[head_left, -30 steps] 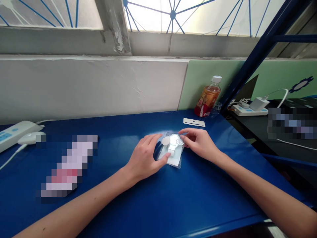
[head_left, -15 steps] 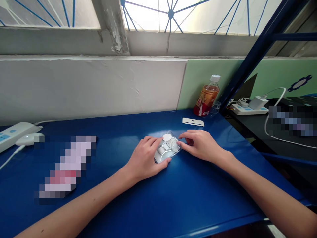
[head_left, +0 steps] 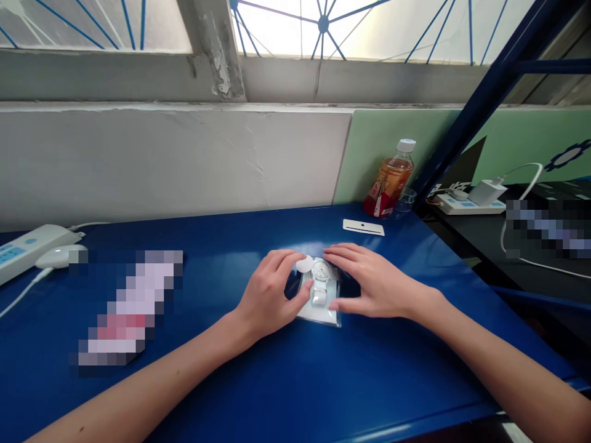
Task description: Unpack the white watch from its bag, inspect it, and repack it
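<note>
The left hand [head_left: 268, 289] is held with its fingers [head_left: 279, 259] bent forward and its thumb [head_left: 301, 298] set apart on the near side; the bare left forearm [head_left: 170, 372] extends backward and outward from it. The right hand [head_left: 376, 282] faces the left, near but not touching, fingers [head_left: 347, 253] extended, thumb [head_left: 351, 305] spread nearer the body. The bare right forearm [head_left: 489, 352] extends backward and outward from that hand.

Bottle label [head_left: 386, 186], white characters [head_left: 458, 185] on dark panel [head_left: 470, 161]: nothing legible.
</note>
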